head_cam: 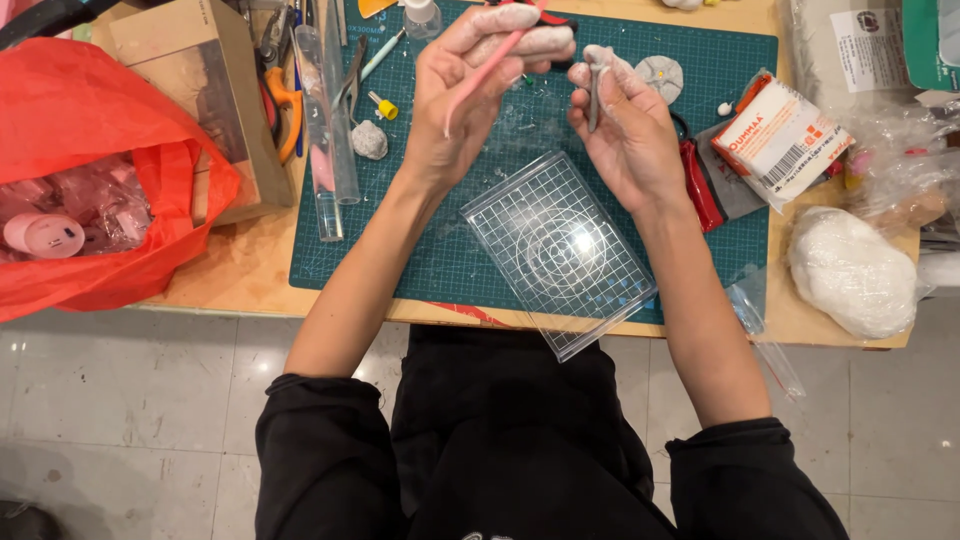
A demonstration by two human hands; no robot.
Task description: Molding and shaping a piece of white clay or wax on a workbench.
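My left hand grips a thin pink modelling tool that slants down to the left over the green cutting mat. My right hand pinches a small grey clay piece on a short stem between thumb and fingers, held upright. Both hands hover above the mat, close together, dusted with pale clay. A clear plastic gridded board lies tilted on the mat just below them, jutting over the table's front edge.
A red plastic bag and a cardboard box sit at left. A clear acrylic roller, small grey clay lump, flat clay disc, white clay packet and wrapped white clay mass lie around.
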